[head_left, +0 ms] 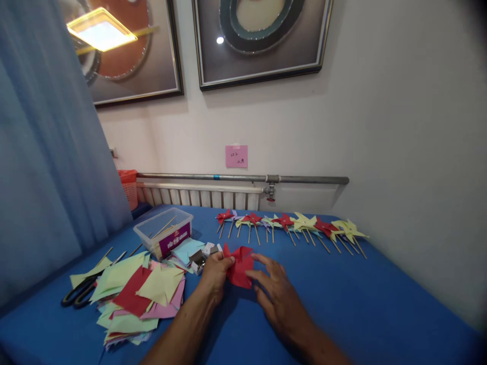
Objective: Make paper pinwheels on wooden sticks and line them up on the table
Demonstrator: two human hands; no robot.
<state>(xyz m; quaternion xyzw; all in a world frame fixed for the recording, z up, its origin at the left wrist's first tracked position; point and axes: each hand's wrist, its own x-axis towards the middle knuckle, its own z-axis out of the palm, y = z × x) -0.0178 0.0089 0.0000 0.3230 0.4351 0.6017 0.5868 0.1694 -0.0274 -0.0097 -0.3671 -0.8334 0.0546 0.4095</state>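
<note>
A red square of paper with cut corners hangs in the air above the blue surface, its upper-left part curled up. My left hand pinches it at the left edge between thumb and fingers. At its right side, my right hand has its fingers spread; whether the fingertips touch the paper I cannot tell. Just behind my left hand stand small open boxes with shiny bits, too small to name. Left of my forearm lies a pile of cut paper squares in yellow, red, pink and green.
Finished paper pinwheels on sticks lie in a row at the back right. A clear plastic box holds wooden sticks. Black-handled scissors rest at the left, near a blue curtain. A metal pipe runs along the wall.
</note>
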